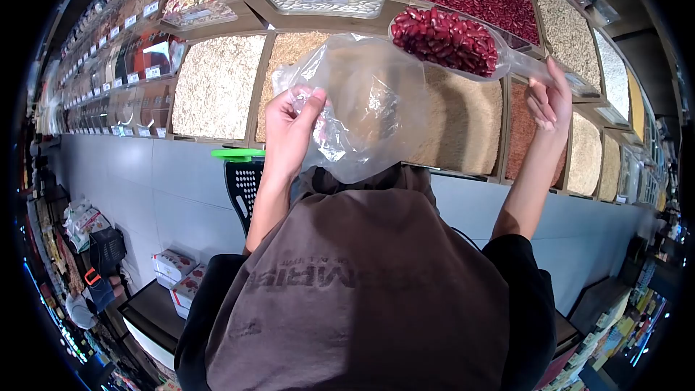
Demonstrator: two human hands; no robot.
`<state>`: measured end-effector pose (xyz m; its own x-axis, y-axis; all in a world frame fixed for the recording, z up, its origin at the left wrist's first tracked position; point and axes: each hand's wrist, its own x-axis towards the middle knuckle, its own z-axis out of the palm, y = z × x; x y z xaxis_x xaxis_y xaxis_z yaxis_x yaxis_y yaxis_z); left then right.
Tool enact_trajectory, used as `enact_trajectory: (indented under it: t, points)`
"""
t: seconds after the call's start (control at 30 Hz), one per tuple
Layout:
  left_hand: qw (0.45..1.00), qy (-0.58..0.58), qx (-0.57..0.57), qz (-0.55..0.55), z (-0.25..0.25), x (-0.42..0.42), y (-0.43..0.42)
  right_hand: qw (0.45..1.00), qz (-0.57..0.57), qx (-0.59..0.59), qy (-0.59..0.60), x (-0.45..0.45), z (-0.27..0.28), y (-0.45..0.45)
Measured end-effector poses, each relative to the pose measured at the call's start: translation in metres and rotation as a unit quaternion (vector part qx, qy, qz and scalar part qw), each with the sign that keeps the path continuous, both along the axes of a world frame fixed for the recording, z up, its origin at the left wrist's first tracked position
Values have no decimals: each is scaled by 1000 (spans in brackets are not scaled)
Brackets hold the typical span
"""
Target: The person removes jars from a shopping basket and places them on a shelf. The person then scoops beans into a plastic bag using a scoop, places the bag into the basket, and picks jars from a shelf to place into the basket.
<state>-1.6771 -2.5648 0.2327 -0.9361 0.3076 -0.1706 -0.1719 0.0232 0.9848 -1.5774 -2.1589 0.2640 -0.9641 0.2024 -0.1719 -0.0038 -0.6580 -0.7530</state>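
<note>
At one o'clock, a clear scoop point(505, 56) of red beans point(445, 42) is gripped by its handle in right hand point(550, 101); at twelve, plastic bag point(371, 105) is pinched in left hand point(291, 127).

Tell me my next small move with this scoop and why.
Probably ease the clear scoop left over the plastic bag: your right hand holds it loaded with red kidney beans, its front end appears near the bag, and your left hand grips the bag.

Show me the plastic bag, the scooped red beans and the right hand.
Plastic bag point(365, 105), head view: its side wall.
Red beans point(450, 43), head view: their middle.
Right hand point(554, 105), head view: its middle.
</note>
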Motion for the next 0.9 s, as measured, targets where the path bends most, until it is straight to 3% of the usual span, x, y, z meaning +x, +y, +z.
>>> enact_trajectory:
  t: [0.07, 0.17, 0.3, 0.43, 0.57, 0.9]
  points:
    - [1000, -17, 16, 19, 2, 0, 1, 995, 85, 11, 52, 0, -1, -5]
    - [999, -31, 33, 8, -5, -2, -4, 992, 116, -1, 53, 0, -10, -14]
    - [995, -28, 85, 30, -11, -2, -5, 987, 128, 93, 21, -5, -14, -32]
    - [996, -25, 84, 14, -12, -2, -8, 970, 45, 218, -94, -11, -4, -62]
    - [995, -41, 88, 2, 2, 0, -5, 949, 83, 282, -116, -16, 4, -72]
    - [993, -24, 103, 54, 1, 3, -6, 936, 127, 313, -104, -33, 13, -94]
